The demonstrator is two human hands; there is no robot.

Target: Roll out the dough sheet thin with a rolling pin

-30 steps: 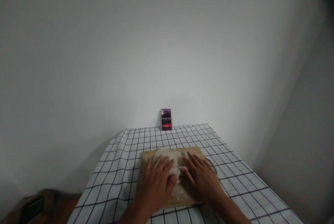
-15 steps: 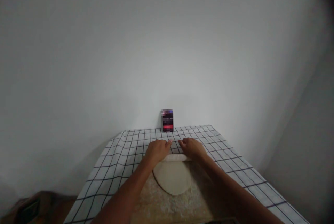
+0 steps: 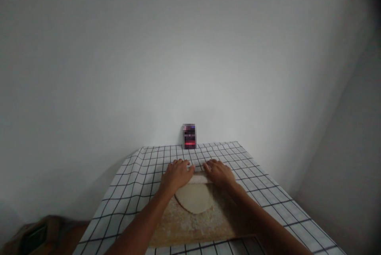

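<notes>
A pale rolling pin [image 3: 200, 178] lies crosswise over the far part of a flat, rounded sheet of dough [image 3: 195, 198]. My left hand [image 3: 177, 175] is over the pin's left part, palm down, fingers bent loosely forward across it. Over its right part, my right hand [image 3: 219, 172] has the same hold, its thumb pointing inward towards the left thumb. Both pin ends are hidden by the hands. Under the dough is a floured wooden board [image 3: 190, 229], partly covered by my forearms.
A white tablecloth with black grid lines [image 3: 125, 203] covers the table. A blurred, phone-like dark upright object [image 3: 189, 137] leans at the back against the pale wall [image 3: 190, 56]. Low at the left stands a brownish object [image 3: 35, 235], too dim to name.
The board and dough have slid slightly away from me, baring cloth at the board's near edge. My hands have rolled on the pin, and their fingers reach further forward over it.
</notes>
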